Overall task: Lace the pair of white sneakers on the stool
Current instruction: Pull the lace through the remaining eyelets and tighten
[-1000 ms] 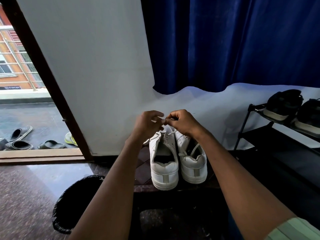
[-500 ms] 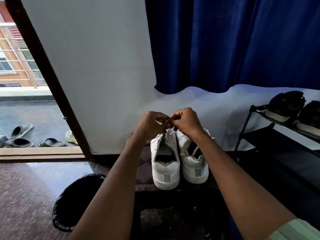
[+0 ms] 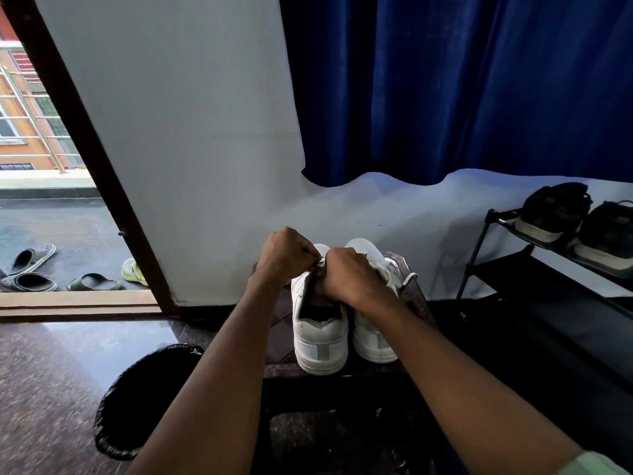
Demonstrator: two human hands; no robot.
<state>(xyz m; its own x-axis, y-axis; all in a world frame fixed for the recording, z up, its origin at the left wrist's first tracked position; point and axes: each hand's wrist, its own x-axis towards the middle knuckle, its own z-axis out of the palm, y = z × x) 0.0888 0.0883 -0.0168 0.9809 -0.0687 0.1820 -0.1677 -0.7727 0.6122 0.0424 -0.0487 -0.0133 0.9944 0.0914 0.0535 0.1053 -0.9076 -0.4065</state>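
My knuckles hide most of what I am doing: both fists meet at centre frame, over the front of the left sneaker (image 3: 320,332), and its eyelets and tongue are lost behind them. My left hand (image 3: 286,257) is curled tight and pinches a bit of white lace (image 3: 319,263) that peeks out just where the two hands touch. My right hand (image 3: 349,277) is curled as well, but its fingertips are turned away from me, so I cannot tell whether it holds the lace or not.

The right sneaker (image 3: 373,341) is half covered by my right wrist; a loose loop of lace shows at its right side. Both sneakers are white, heels toward me, side by side and touching on the dark stool (image 3: 284,370), low in the middle of the frame. The stool's top is dim and hard to read. At the lower left a black bin (image 3: 137,402) stands just beside it.
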